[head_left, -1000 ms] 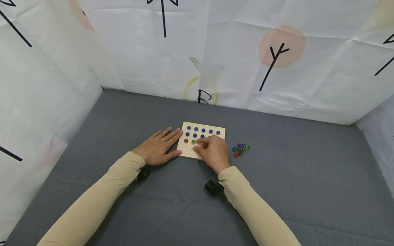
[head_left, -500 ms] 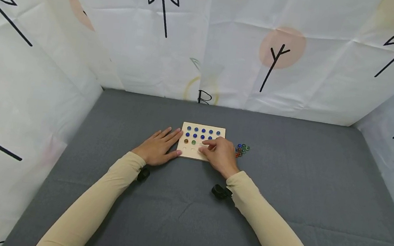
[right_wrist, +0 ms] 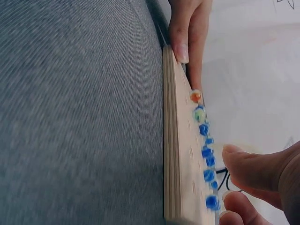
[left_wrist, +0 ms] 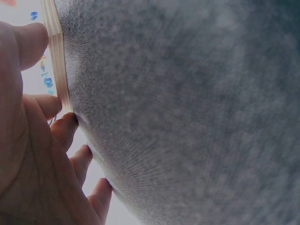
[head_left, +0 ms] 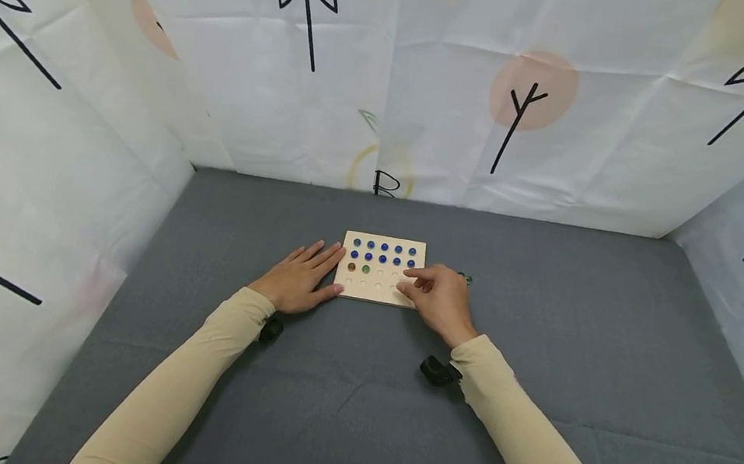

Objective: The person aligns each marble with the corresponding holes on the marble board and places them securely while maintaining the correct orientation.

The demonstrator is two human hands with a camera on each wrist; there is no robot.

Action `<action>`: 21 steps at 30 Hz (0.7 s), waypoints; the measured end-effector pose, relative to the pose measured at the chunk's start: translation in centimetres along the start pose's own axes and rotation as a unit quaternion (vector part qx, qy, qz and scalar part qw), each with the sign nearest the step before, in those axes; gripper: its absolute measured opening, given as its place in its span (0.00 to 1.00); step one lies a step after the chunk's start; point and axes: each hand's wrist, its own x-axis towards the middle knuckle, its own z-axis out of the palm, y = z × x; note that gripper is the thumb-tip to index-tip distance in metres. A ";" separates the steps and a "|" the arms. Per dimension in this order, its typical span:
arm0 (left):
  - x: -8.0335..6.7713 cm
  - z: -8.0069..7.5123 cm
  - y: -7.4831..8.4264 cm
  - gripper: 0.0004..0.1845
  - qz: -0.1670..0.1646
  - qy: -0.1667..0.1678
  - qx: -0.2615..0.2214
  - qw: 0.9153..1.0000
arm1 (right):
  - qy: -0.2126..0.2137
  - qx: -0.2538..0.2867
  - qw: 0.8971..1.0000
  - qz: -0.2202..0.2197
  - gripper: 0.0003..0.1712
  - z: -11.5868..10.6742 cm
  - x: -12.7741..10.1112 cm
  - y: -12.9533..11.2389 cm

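A pale wooden board (head_left: 375,294) with rows of round hollows lies on the grey table. Blue marbles (head_left: 382,258) fill the two far rows. In the third row sit an orange-brown marble (head_left: 351,267) and a green marble (head_left: 365,269) at the left end; the other visible hollows hold nothing. My left hand (head_left: 295,281) rests at the board's left edge, fingers spread and thumb on its near corner. Over the right edge hovers my right hand (head_left: 442,300), thumb and fingertips apart with nothing seen between them. It hides most of the loose marbles (head_left: 467,280) to its right.
Grey cloth (head_left: 578,330) covers the table around the board. White patterned fabric (head_left: 442,131) hangs behind the table and along both sides. A black wrist camera (head_left: 440,371) sits under the right wrist.
My right hand has left the green marble in the third row and moved right across the board, covering most of the loose marbles. The left hand stays in place.
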 end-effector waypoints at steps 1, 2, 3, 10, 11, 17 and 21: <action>0.0 0.0 0.0 0.40 0.000 0.001 0.000 1.000 | 0.002 0.000 1.000 0.002 0.14 -0.1 -0.1 0.2; 0.0 0.0 0.1 0.40 -0.001 0.000 0.000 1.000 | 0.002 0.000 1.000 0.005 0.14 -0.3 -0.1 0.3; 0.0 -0.1 0.1 0.40 -0.001 0.001 0.000 1.000 | 0.002 0.001 1.000 0.009 0.14 -0.4 -0.2 0.5; 0.0 0.0 0.1 0.40 -0.001 0.002 0.000 1.000 | 0.006 -0.002 1.000 0.029 0.14 -1.6 -0.9 1.4; 0.0 0.0 0.1 0.40 0.000 0.003 0.000 1.000 | 0.008 -0.004 0.999 0.031 0.14 -1.7 -1.0 1.5; 0.0 0.0 0.2 0.40 -0.002 0.003 0.000 1.000 | 0.016 -0.019 0.999 0.038 0.15 -2.6 -1.6 2.6; 0.0 0.0 0.2 0.40 -0.002 0.004 -0.004 1.000 | 0.019 -0.025 0.999 0.044 0.15 -3.0 -1.8 3.1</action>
